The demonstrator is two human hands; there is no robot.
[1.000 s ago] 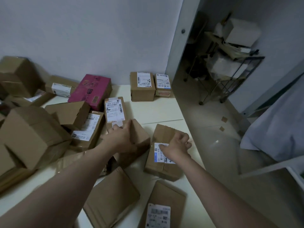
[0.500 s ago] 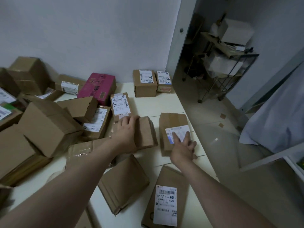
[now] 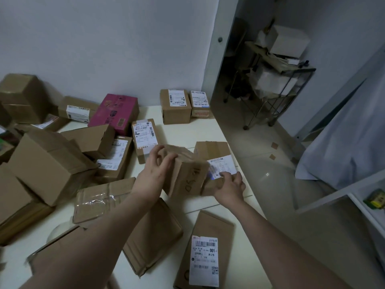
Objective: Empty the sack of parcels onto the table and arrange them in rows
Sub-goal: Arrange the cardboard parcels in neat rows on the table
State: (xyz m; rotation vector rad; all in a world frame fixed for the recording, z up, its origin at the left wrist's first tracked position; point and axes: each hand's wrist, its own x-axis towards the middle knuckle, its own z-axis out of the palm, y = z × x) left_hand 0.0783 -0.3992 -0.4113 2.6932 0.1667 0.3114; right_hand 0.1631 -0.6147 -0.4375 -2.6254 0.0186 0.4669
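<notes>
Many brown cardboard parcels lie on a cream table (image 3: 183,134). My left hand (image 3: 155,170) grips a small brown parcel with handwriting (image 3: 188,174) and tips it up off the table. My right hand (image 3: 230,185) rests with spread fingers on the near end of a labelled parcel (image 3: 214,155) next to the table's right edge. Two labelled boxes (image 3: 176,106) stand side by side at the far edge. A pink box (image 3: 114,111) sits left of them. A long parcel with a white label (image 3: 205,253) lies near me.
A loose heap of larger boxes (image 3: 48,163) covers the table's left half. A flat envelope parcel (image 3: 154,234) lies under my left forearm. Right of the table is tiled floor, a wire rack (image 3: 279,86) with white boxes, and a white cloth (image 3: 350,142).
My left hand has lifted and tilted the small handwritten parcel, which lay flat before. My right hand has slid the labelled parcel toward the right edge and now rests on its near end.
</notes>
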